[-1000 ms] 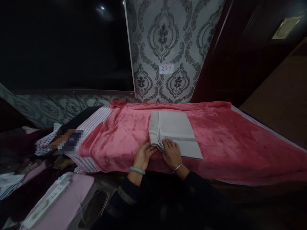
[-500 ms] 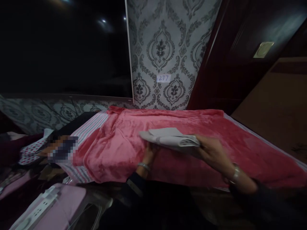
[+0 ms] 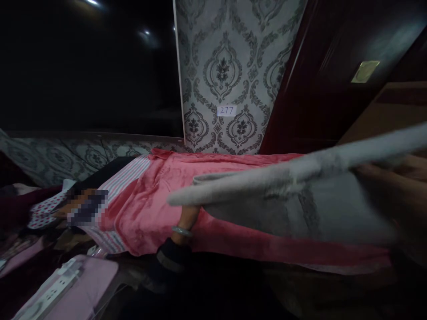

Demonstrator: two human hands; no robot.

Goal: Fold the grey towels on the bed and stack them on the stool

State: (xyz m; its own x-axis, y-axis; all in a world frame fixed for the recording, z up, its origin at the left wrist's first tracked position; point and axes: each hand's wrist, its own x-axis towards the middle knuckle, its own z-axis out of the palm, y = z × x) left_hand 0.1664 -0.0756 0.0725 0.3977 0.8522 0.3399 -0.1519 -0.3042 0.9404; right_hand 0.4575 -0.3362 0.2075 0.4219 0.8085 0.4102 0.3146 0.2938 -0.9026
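Note:
A grey cloth (image 3: 253, 191) stretches in the air from the middle to the right edge, above a pink blanket (image 3: 156, 213). My left hand (image 3: 189, 217), with a bracelet at the wrist, grips the cloth's left end from below; its fingers are mostly behind the fabric. At the right, my right hand (image 3: 383, 178) is smeared by motion and holds the cloth's other end. The lower part of the cloth hangs down between the hands, with a darker stripe across it.
A striped cloth (image 3: 130, 173) lies under the blanket. A white power strip (image 3: 55, 289) rests on a pink surface (image 3: 100, 271) at the lower left. Further left is a spotted cloth (image 3: 46, 206). Behind are a large dark screen (image 3: 90, 71) and a paper marked 277 (image 3: 226, 110).
The compact folded grey cloth is now spread out much longer. My right hand has moved far to the right and up with its end; my left hand has shifted a little left.

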